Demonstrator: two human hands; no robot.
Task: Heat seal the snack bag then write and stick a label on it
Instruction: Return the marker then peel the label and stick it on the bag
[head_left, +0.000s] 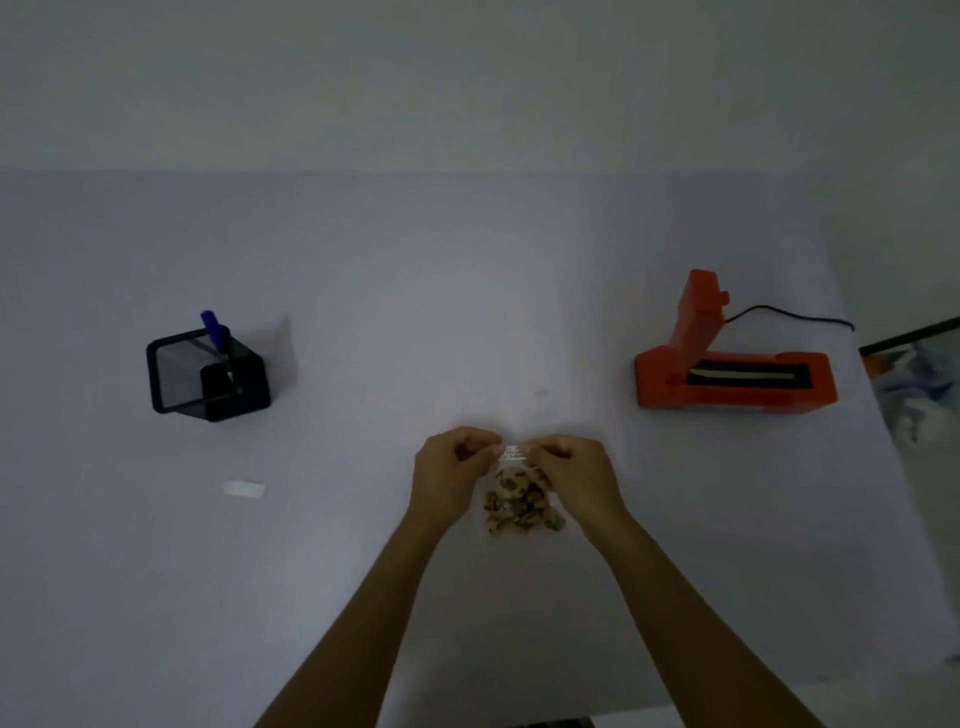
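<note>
— What's on your table (467, 312), biggest first?

— Your orange heat sealer (737, 379) sits at three o'clock, lid raised, its black cord (789, 314) trailing off right. At nine o'clock stands a black mesh pen holder (208, 376) with a blue pen (215, 330) in it. A white paper strip (243, 489) lies at eight o'clock.

— And the bag?

— The small clear snack bag (522, 506), full of brown pieces, lies at centre between your wrists, long axis running twelve to six, top edge towards twelve.

— My hands?

— Your left hand (452, 475) and right hand (571, 475) each pinch an end of a small white label (511, 452) at the bag's top. Nothing blocks the bag.
</note>
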